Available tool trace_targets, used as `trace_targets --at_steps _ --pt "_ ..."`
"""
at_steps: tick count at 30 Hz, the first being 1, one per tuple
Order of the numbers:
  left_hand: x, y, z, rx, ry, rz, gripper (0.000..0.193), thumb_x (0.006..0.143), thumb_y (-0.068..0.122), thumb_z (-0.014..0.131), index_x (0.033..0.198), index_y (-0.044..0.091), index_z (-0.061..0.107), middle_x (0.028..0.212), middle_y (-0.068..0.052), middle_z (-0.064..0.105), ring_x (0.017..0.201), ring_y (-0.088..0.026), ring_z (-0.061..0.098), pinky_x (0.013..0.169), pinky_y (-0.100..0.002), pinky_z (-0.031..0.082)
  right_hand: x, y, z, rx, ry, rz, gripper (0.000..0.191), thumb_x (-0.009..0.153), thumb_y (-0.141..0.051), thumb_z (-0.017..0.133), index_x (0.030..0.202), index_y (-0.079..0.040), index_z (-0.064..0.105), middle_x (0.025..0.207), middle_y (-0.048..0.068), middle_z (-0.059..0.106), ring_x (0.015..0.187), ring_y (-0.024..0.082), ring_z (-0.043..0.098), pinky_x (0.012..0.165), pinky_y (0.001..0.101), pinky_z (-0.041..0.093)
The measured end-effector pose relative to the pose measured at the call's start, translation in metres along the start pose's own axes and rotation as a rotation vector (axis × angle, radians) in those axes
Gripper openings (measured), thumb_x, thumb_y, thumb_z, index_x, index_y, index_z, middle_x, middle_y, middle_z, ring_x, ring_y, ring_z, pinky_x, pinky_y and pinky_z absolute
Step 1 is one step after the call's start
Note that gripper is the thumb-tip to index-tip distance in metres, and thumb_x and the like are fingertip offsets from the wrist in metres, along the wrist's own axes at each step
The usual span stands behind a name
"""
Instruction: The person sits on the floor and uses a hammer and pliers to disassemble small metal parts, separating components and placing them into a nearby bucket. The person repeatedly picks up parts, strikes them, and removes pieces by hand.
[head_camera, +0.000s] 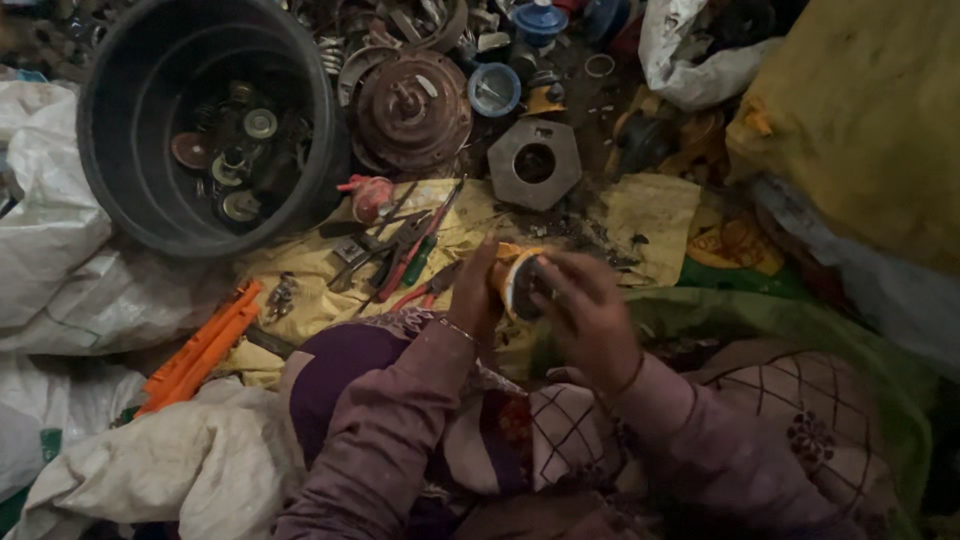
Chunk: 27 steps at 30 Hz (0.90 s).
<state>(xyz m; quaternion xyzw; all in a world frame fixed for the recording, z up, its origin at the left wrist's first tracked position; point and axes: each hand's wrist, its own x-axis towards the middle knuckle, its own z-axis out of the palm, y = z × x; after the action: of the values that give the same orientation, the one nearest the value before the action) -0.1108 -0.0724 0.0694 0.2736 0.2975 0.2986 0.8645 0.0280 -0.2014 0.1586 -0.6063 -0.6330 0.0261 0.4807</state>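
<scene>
Both hands are closed on one small round part (520, 282), held above the lap: the left hand (477, 295) grips its orange side, the right hand (590, 315) covers its pale rim. The part's flat face is turned toward the right hand, its short axis lying roughly left to right. It appears intact, so the work seems unfinished. Pliers (405, 250) lie beyond on yellow cloth (300, 265); a black tub (140, 130) holds other parts.

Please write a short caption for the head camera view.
Both hands, left and right, hold a small round part above scattered tools.
</scene>
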Motion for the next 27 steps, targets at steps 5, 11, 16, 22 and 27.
trace_targets --at_steps 5,11,16,22,27 --pt "-0.009 0.001 0.007 -0.006 -0.015 -0.121 0.05 0.105 0.052 0.057 0.115 0.005 0.066 0.1 -0.01 0.069 0.086 -0.021 0.07 0.074 -0.038 0.058 -0.001 -0.01 0.003 -0.092 -0.099 -0.069 0.053 0.083 0.005 0.075 0.135 0.007 0.063 0.132 0.022 0.059 0.123 0.041 0.06 0.102 0.0458 0.053" --pt "-0.005 -0.005 0.007 0.018 -0.025 -0.069 0.048 0.108 0.048 0.057 0.123 0.003 0.066 0.101 -0.011 0.069 0.083 -0.02 0.067 0.07 -0.037 0.055 -0.007 -0.004 -0.001 -0.052 -0.024 -0.062 0.036 0.091 0.005 0.075 0.126 0.005 0.068 0.128 0.017 0.063 0.118 0.036 0.064 0.096 0.0455 0.055" --pt "-0.008 -0.008 -0.001 0.374 -0.09 0.164 0.048 0.109 0.048 0.053 0.122 0.003 0.065 0.109 -0.011 0.069 0.096 -0.019 0.069 0.084 -0.036 0.057 -0.008 0.004 0.002 -0.016 -0.06 0.012 0.026 0.085 -0.002 0.079 0.11 0.0 0.07 0.118 0.014 0.065 0.111 0.036 0.064 0.093 0.0463 0.055" --pt "-0.004 0.003 -0.003 -0.085 0.059 -0.07 0.042 0.106 0.045 0.053 0.115 0.006 0.065 0.104 -0.011 0.071 0.091 -0.023 0.071 0.081 -0.04 0.059 -0.01 0.016 0.01 0.152 -0.072 0.038 0.03 0.082 -0.016 0.088 0.106 -0.008 0.072 0.115 0.009 0.067 0.108 0.03 0.065 0.091 0.0438 0.057" --pt "-0.003 0.011 -0.001 -0.12 0.002 -0.095 0.045 0.107 0.046 0.052 0.112 0.003 0.066 0.1 -0.012 0.072 0.09 -0.024 0.071 0.081 -0.039 0.059 -0.011 0.028 0.014 0.162 -0.214 0.068 0.035 0.074 -0.021 0.09 0.104 -0.009 0.075 0.111 0.009 0.067 0.108 0.032 0.062 0.09 0.0463 0.055"
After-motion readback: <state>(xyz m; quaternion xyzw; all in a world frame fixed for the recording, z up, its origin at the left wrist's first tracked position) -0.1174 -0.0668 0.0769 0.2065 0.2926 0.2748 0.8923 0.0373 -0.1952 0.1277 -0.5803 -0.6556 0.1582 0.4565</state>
